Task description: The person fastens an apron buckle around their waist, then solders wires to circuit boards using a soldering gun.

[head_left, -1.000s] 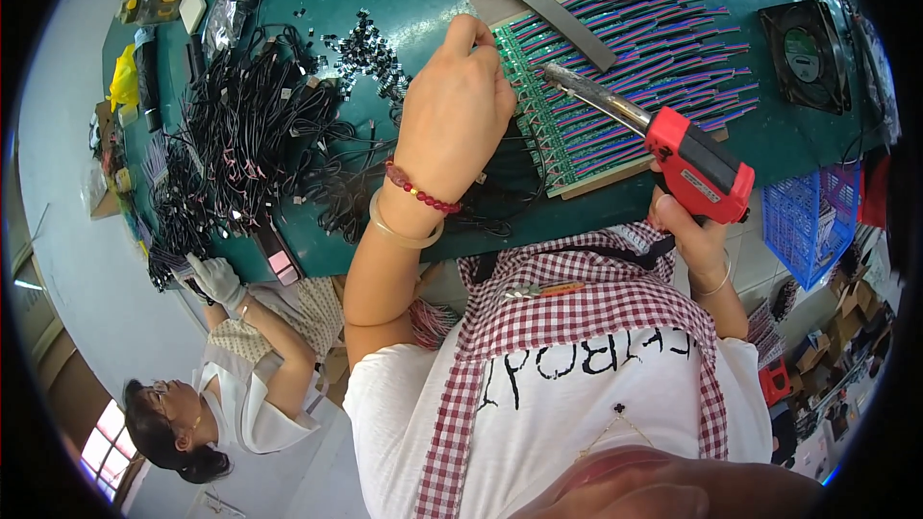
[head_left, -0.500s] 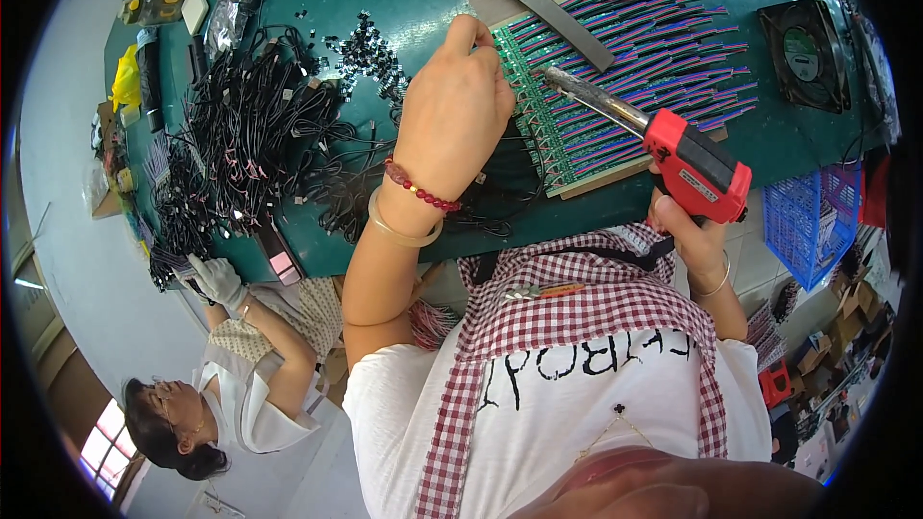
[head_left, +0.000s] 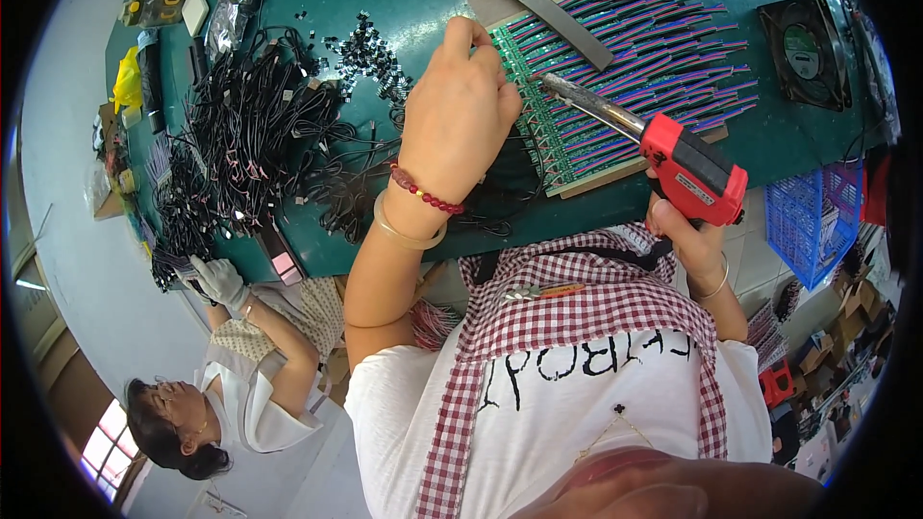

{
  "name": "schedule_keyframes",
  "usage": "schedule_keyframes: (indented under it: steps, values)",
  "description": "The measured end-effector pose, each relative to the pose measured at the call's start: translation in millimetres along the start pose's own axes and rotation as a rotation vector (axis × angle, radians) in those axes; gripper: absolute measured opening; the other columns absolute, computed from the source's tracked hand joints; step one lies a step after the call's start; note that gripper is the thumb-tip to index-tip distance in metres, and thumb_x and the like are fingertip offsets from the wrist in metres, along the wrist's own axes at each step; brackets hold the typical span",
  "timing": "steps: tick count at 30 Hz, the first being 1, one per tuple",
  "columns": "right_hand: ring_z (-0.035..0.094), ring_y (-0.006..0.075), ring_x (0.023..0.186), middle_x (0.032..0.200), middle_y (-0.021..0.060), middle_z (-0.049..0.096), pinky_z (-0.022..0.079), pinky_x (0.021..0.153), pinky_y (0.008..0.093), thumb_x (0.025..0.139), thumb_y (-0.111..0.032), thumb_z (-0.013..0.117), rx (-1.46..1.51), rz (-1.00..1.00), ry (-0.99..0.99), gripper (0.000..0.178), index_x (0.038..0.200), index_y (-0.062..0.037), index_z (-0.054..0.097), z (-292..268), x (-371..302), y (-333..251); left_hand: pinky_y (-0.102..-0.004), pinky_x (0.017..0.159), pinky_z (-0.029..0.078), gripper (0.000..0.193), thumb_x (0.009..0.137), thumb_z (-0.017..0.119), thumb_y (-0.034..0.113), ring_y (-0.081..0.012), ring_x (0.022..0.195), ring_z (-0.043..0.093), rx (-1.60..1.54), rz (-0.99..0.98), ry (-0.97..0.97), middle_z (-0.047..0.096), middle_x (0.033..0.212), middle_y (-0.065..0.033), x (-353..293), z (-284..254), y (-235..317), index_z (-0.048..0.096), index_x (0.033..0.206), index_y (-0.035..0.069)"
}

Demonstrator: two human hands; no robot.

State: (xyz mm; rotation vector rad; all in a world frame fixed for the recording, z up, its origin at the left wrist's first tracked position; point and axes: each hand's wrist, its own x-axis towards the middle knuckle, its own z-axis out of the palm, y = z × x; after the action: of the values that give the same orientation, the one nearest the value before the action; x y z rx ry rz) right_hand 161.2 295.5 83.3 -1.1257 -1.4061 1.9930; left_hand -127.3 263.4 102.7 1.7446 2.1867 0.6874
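My right hand [head_left: 694, 238] is wrapped round the handle of a red and black soldering gun [head_left: 694, 171]. The gun's metal tip points left and sits at the wire ends along the green circuit board panel [head_left: 527, 96]. At the panel's upper left edge my left hand [head_left: 458, 111] is closed in a pinch, back of the hand upward; what its fingertips hold is hidden. Rows of black, blue and pink ribbon wires [head_left: 663, 48] run right from the panel. A curved grey metal bar [head_left: 538, 2] lies across them.
Bundles of black cables [head_left: 245, 125] and a pile of small black connectors [head_left: 370, 58] lie left on the green table. A black fan [head_left: 804, 53] stands at the right, above a blue basket [head_left: 813, 221]. A gloved co-worker's hand [head_left: 219, 281] is at the lower left.
The soldering gun has shifted slightly left. My left hand has moved very little, its wrist a touch to the right.
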Motion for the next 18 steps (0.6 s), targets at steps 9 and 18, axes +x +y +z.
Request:
schedule_keyframes:
  steps: [9,18]
  values:
    - [0.051,0.0115,0.057,0.071,0.0059,0.055,0.040,0.053,0.0243,0.085,-0.006,0.062,-0.129,-0.073,0.009,0.036,0.117,0.0072,0.052,1.5,0.8,3.4,-0.0413,0.064,0.050,0.010,0.072,0.063,0.003,-0.0340,0.072,0.059,0.010,-0.013,-0.035,0.052,0.102,-0.0142,2.8,0.7,-0.3,0.054,0.071,-0.003]
    - [0.058,0.0098,0.085,0.101,0.0034,0.063,0.048,0.074,0.0251,0.082,-0.009,0.072,-0.076,0.049,-0.003,0.036,0.115,-0.0016,0.060,-3.5,-3.3,5.3,-0.0410,0.063,0.050,0.012,0.071,0.064,0.005,-0.0331,0.072,0.059,0.051,-0.032,-0.036,0.052,0.102,-0.0131,2.8,0.8,2.0,0.055,0.068,-0.002]
